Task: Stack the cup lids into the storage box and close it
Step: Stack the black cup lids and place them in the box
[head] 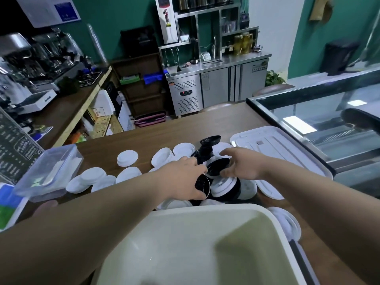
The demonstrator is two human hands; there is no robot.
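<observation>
Hands [186, 177] gripping black lids [218, 166], storage box [205, 208] — open

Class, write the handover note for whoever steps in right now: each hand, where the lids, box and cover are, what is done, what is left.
Left hand grips a black lid at the pile. Right hand curls round a second black lid.
White lids and more black ones lie scattered on the counter. The storage box stands nearest, open, with no lids seen inside; its cover lies flat to the right.
Done: nothing stacked yet.
Left: stack all lids in the box, fit the cover.
</observation>
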